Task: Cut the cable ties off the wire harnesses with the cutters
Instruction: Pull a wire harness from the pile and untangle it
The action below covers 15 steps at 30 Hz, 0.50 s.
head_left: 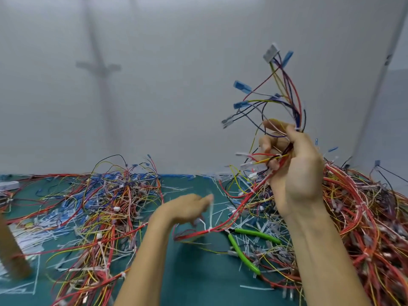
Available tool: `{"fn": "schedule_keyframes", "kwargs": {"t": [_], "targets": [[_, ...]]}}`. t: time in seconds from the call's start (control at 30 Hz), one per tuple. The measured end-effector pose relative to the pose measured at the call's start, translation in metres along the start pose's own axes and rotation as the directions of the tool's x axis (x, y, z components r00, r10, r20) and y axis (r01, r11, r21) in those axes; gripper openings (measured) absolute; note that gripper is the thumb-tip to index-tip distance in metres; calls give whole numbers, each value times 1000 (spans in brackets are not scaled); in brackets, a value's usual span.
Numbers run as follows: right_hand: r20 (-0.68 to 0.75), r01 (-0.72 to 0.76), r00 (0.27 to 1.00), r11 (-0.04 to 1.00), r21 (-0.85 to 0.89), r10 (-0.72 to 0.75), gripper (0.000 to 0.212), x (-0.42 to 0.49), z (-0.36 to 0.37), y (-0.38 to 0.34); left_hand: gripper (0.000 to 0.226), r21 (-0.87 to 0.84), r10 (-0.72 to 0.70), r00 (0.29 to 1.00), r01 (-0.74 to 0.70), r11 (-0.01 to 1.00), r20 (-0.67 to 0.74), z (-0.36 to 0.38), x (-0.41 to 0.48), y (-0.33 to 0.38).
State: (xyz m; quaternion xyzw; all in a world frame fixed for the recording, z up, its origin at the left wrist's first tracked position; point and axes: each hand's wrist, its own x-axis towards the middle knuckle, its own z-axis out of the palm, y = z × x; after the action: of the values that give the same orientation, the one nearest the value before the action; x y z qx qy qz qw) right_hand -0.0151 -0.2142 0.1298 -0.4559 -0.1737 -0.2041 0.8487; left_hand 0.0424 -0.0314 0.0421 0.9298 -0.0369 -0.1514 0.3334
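Right hand (295, 171) raised over right side of surface (194, 272), gripped harness (298, 120), wires fanned upward. Left hand (187, 206) hovered low, blurred; couldn't tell its grip. Cutters (256, 234) lay mid-surface, toward front edge.

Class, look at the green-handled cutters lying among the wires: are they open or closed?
Open: the green-handled cutters lie with their two handles splayed wide apart.

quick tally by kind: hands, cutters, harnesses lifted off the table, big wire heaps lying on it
hands: 2 (left hand, right hand)
green-handled cutters: 1
raised harness, gripped by the right hand: 1
big wire heaps: 2 (left heap, right heap)
total: 6
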Motion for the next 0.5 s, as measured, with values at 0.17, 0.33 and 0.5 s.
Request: {"fn": "schedule_keyframes", "kwargs": {"t": [0.17,0.33,0.5], "targets": [[-31,-75,997,996,40,77,37,5,-2,3,52,-72,-234,970,239,968,66,-14,-6,-17],[-9,-86,996,990,-114,86,31,4,1,21,29,-202,138,867,-262,944,-479,-32,-22,23],[118,-81,986,961,-263,115,31,-3,9,38,49,-371,213,631,-659,654,-746,-28,-52,64]]}}
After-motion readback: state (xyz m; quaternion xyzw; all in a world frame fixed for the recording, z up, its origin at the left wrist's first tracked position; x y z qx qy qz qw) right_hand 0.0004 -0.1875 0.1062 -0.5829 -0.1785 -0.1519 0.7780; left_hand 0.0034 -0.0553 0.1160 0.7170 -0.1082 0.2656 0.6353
